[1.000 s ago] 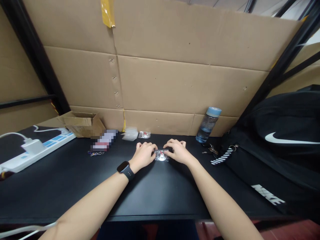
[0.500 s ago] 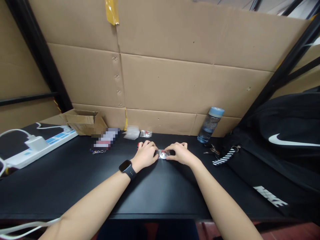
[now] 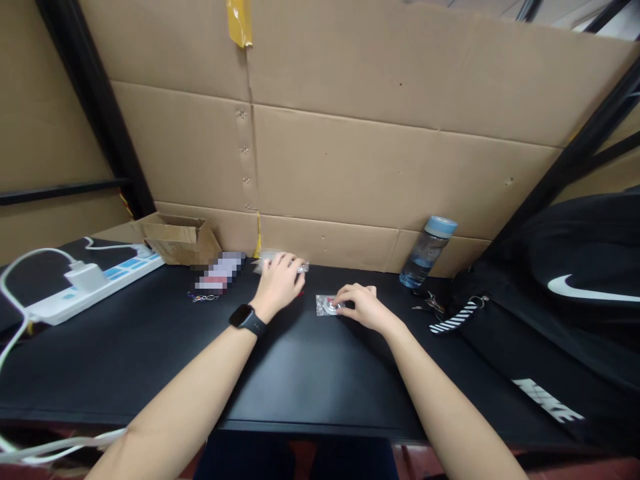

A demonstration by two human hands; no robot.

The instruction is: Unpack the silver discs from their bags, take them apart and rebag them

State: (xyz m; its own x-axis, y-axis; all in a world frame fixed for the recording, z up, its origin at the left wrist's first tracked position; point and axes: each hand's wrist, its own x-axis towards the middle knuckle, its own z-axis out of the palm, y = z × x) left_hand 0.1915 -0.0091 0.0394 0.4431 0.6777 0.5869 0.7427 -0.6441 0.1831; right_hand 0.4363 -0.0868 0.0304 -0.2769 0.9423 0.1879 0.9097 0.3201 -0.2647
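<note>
My right hand (image 3: 364, 306) has its thumb and fingertips at the right edge of a small clear plastic packet (image 3: 323, 306) lying on the black table. Something round and silvery with a bit of red shows inside the packet. Further back and to the left, my left hand (image 3: 280, 283), with a dark watch on the wrist, reaches with fingers apart over clear plastic bags (image 3: 269, 255). It partly covers them and a second shiny packet (image 3: 303, 267). A small red thing (image 3: 301, 293) peeks out beside that hand; its kind is hidden.
On the left are a white power strip (image 3: 65, 303), an open cardboard box (image 3: 173, 240) and a blurred-out item (image 3: 220, 272). On the right stand a water bottle (image 3: 427, 253), keys (image 3: 434, 303) and a black backpack (image 3: 550, 333). A cardboard wall (image 3: 340, 167) closes off the back.
My left hand has let go of the small packet and moved back and left to the plastic bags. My right hand stays at the packet. The view has shifted slightly.
</note>
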